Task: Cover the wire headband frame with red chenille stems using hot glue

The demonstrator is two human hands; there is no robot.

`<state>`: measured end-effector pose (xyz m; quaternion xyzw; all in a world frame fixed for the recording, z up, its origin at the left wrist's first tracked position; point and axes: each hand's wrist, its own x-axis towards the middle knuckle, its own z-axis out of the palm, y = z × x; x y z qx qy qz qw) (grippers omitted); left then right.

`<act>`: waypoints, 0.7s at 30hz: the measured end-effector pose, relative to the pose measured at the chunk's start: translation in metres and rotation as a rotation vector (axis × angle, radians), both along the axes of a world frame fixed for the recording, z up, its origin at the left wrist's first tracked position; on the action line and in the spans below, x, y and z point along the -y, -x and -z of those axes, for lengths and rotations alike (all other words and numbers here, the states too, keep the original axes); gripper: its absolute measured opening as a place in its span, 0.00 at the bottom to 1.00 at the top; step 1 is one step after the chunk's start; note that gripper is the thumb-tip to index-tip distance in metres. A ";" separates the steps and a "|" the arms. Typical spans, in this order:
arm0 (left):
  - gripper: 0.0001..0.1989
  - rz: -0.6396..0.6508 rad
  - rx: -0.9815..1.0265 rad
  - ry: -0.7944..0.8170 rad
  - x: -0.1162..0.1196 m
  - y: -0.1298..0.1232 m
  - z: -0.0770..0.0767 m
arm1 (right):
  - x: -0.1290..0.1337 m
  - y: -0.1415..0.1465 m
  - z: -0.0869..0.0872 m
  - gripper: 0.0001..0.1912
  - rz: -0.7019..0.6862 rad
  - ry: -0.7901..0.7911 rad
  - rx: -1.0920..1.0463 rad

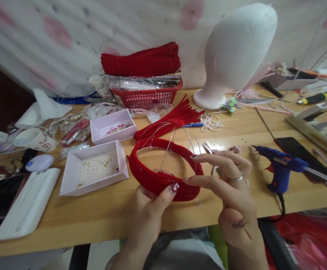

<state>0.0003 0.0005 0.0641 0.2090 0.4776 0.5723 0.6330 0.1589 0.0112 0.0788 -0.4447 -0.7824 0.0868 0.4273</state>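
A red fuzzy ring [163, 187] with thin silver wires arching over it to a small red top is held above the table's front edge. My left hand [152, 206] grips its near side, thumb on the outer face and the other fingers mostly hidden behind the band. At the ring's right side is my right hand [231, 183], index and middle fingers stretched out with their tips at the band and a wire. Its thumb is folded toward the palm, and a silver ring sits on one finger.
Two white trays, one with pearl beads [98, 167], one with gems [118, 128], stand left. Behind are a red basket [149, 98] and a white foam head [236, 48]. A blue glue gun [281, 165] lies right; scissors [207, 147] lie behind my right hand.
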 end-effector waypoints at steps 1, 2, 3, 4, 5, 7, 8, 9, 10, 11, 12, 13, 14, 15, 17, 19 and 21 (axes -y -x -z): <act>0.07 -0.012 0.000 -0.001 0.000 -0.001 -0.001 | 0.000 0.000 0.000 0.36 0.003 -0.005 -0.002; 0.08 -0.023 0.002 -0.001 0.000 -0.001 -0.002 | 0.000 0.000 0.001 0.37 0.005 -0.007 0.001; 0.08 -0.033 0.006 -0.001 0.001 -0.002 -0.002 | 0.000 -0.001 0.001 0.37 0.005 -0.008 0.008; 0.08 -0.039 0.013 -0.003 0.000 -0.002 -0.002 | 0.000 -0.001 0.001 0.37 0.002 -0.010 0.014; 0.08 -0.042 0.018 -0.008 0.000 -0.002 -0.001 | 0.000 -0.001 0.002 0.37 -0.002 -0.011 0.016; 0.08 -0.036 0.028 -0.025 0.000 -0.002 0.001 | 0.000 -0.002 0.002 0.37 -0.013 -0.011 0.014; 0.08 -0.027 0.031 -0.040 0.000 -0.001 0.003 | 0.001 -0.002 0.002 0.37 -0.016 -0.008 0.012; 0.08 -0.016 0.033 -0.056 -0.001 -0.001 0.005 | 0.001 -0.003 0.003 0.37 -0.015 -0.005 0.011; 0.08 -0.007 0.034 -0.067 -0.001 0.000 0.007 | 0.001 -0.003 0.003 0.36 -0.014 -0.003 0.013; 0.09 -0.002 0.036 -0.075 -0.001 0.001 0.008 | 0.002 -0.003 0.003 0.36 -0.013 -0.001 0.018; 0.09 0.003 0.039 -0.081 0.000 0.001 0.010 | 0.002 -0.003 0.003 0.36 -0.013 -0.003 0.024; 0.08 0.001 0.045 -0.084 0.000 0.001 0.011 | 0.002 -0.004 0.002 0.36 -0.015 -0.007 0.028; 0.08 -0.003 0.055 -0.085 0.000 0.001 0.012 | 0.003 -0.004 0.002 0.35 -0.018 -0.009 0.032; 0.08 -0.004 0.070 -0.092 0.000 0.001 0.013 | 0.003 -0.003 0.002 0.35 -0.020 -0.010 0.036; 0.08 -0.006 0.101 -0.120 -0.002 0.001 0.014 | 0.002 -0.003 0.002 0.34 -0.025 -0.011 0.042; 0.08 -0.005 0.109 -0.150 -0.003 0.001 0.014 | 0.001 -0.002 0.001 0.34 -0.029 -0.016 0.045; 0.09 0.006 0.106 -0.175 -0.005 0.002 0.014 | 0.000 -0.001 0.001 0.35 -0.029 -0.017 0.050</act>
